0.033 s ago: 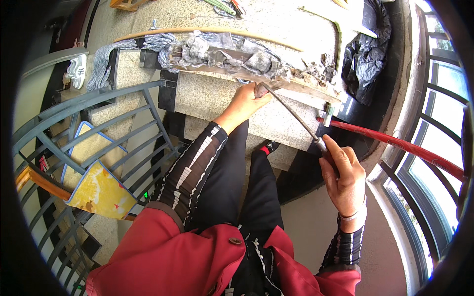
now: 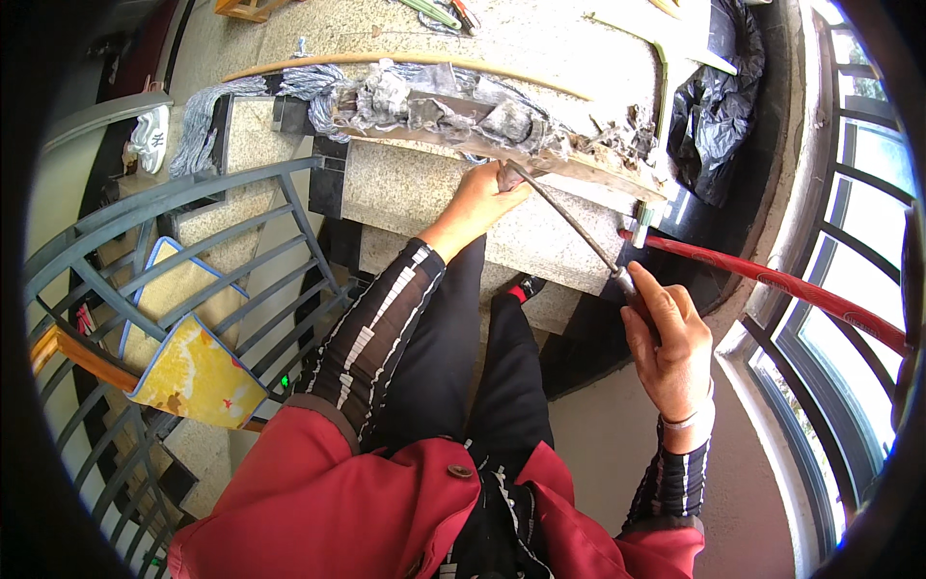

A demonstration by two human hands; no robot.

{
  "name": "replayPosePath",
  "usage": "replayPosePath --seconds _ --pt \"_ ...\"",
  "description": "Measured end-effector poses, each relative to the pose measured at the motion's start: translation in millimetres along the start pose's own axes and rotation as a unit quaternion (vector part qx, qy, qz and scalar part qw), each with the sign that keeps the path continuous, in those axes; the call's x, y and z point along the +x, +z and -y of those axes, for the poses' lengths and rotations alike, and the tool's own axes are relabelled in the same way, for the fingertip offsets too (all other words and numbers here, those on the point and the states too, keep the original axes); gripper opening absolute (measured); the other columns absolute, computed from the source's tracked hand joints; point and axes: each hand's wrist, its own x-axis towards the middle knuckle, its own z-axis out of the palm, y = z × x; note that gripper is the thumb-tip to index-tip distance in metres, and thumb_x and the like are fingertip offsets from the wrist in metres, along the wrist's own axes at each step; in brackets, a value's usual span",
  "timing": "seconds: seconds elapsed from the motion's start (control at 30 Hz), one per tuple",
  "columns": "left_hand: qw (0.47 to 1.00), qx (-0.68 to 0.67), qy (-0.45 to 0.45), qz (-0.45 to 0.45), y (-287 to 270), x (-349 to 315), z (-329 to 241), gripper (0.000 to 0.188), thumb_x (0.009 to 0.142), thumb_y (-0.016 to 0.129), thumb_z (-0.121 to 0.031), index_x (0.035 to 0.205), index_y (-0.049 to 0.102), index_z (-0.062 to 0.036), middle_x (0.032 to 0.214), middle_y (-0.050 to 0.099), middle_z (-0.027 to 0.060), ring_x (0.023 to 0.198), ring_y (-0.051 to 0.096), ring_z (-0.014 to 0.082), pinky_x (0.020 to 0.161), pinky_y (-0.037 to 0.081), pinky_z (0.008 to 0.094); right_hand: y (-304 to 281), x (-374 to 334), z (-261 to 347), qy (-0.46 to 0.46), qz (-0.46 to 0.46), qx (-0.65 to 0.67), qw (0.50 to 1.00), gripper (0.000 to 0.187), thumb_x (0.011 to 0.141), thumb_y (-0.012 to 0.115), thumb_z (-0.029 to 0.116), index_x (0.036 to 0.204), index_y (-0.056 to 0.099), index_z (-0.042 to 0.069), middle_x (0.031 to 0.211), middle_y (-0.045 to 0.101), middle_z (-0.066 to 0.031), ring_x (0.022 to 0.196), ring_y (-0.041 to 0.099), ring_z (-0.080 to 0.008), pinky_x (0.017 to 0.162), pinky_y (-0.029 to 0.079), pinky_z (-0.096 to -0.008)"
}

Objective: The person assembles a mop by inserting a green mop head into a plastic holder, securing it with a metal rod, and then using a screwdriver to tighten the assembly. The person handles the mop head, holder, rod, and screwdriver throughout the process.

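Note:
A long wooden board with torn grey cloth along its top lies crosswise in front of me. My left hand is closed at the board's near edge, its fingertips partly hidden. A small brownish piece shows by its thumb. In my right hand, lower and to the right, is a screwdriver held by its dark handle. Its long metal shaft slants up and left, and the tip ends beside my left thumb at the board's edge.
Stone steps lie below the board. A metal railing with a yellow mat stands at left. To the right are a red pole, a black plastic bag and barred windows. A thin wooden pole lies behind the cloth.
My right hand and the screwdriver handle have shifted very slightly up and left. My left hand and the board look the same.

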Motion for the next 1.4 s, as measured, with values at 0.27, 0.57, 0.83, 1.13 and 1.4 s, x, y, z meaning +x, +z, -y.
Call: replayPosePath --seconds 0.27,0.57,0.83,1.13,1.4 --pt "0.999 0.042 -0.007 -0.002 -0.1 -2.1 -3.5 0.024 0.082 0.07 -0.026 0.086 0.063 -0.0032 0.071 0.061 0.0103 0.068 0.061 0.0239 0.064 0.047 0.0349 4.0 5.5 -0.1 0.009 -0.007 0.009 1.0 0.043 0.078 0.068 0.0 0.12 0.062 0.006 0.078 0.056 -0.0111 0.064 0.057 -0.0252 0.061 0.048 -0.034" --pt "0.999 0.04 -0.007 -0.015 3.5 -2.7 -4.1 0.022 0.085 0.063 -0.016 0.072 0.052 -0.0012 0.062 0.044 -0.0028 0.063 0.039 0.0054 0.056 0.038 0.0282 3.8 1.8 0.1 0.028 -0.004 0.026 0.999 0.042 0.081 0.066 -0.001 0.121 0.06 0.006 0.079 0.056 -0.0116 0.065 0.058 -0.0235 0.062 0.049 -0.0324" --pt "0.999 0.044 -0.009 -0.023 6.3 -2.6 -2.8 0.023 0.084 0.064 -0.019 0.073 0.056 0.0002 0.062 0.048 -0.0009 0.063 0.043 0.0056 0.058 0.04 0.0284 0.9 -0.4 0.0 0.048 0.002 0.025 0.999 0.041 0.082 0.065 0.0 0.122 0.06 0.006 0.08 0.055 -0.0112 0.066 0.058 -0.022 0.063 0.049 -0.0311" --pt "0.997 0.036 0.039 -0.059 20.4 -7.4 -2.9 0.018 0.084 0.068 -0.016 0.076 0.059 -0.0023 0.062 0.056 0.0016 0.061 0.052 0.0075 0.057 0.044 0.0285 6.6 -0.1 12.1 0.048 -0.007 -0.042 0.998 0.047 0.082 0.067 0.004 0.127 0.056 0.009 0.083 0.057 -0.0118 0.069 0.061 -0.0271 0.062 0.051 -0.0355" --pt "0.998 0.017 0.033 -0.047 16.3 -6.6 3.4 0.018 0.085 0.066 -0.016 0.075 0.06 -0.0028 0.056 0.055 0.0016 0.047 0.053 0.008 0.045 0.043 0.0273 -11.2 -4.6 15.0 0.06 0.067 0.029 0.996 0.047 0.085 0.063 0.003 0.13 0.054 0.007 0.081 0.055 -0.0132 0.067 0.059 -0.0266 0.064 0.05 -0.0345"
